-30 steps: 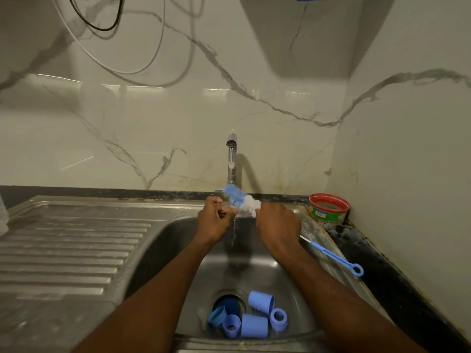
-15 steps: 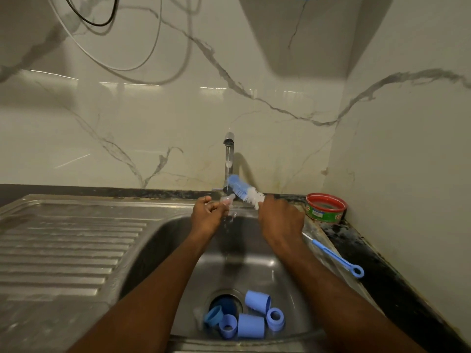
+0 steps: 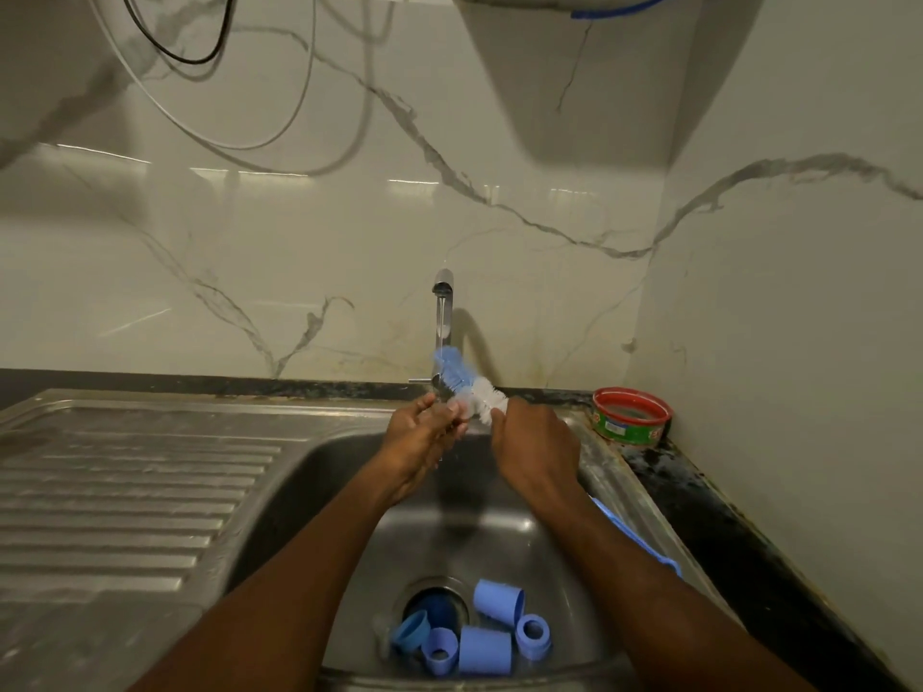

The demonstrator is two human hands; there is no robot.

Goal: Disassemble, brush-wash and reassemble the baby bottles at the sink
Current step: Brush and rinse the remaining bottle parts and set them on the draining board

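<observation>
A bottle brush (image 3: 467, 387) with a blue bristle tip and a white fluffy middle is held slantwise under the tap (image 3: 442, 312), over the back of the steel sink (image 3: 499, 531). The right hand (image 3: 532, 449) has its fingers curled round the brush's lower end. The left hand (image 3: 424, 437) pinches a small clear part (image 3: 455, 409) against the bristles; the part is too blurred to identify. A thin stream of water runs from the chrome tap.

Near the drain lie blue plastic bottle parts: two smooth cylindrical caps (image 3: 485, 650) and threaded rings (image 3: 533, 635). A thinner blue brush (image 3: 644, 541) rests on the sink's right rim. A round tub (image 3: 632, 416) with a red rim and green label stands in the corner; its writing is unreadable. A ridged steel draining board (image 3: 125, 491) lies left. The wall is glossy white marble-patterned tile (image 3: 249, 267).
</observation>
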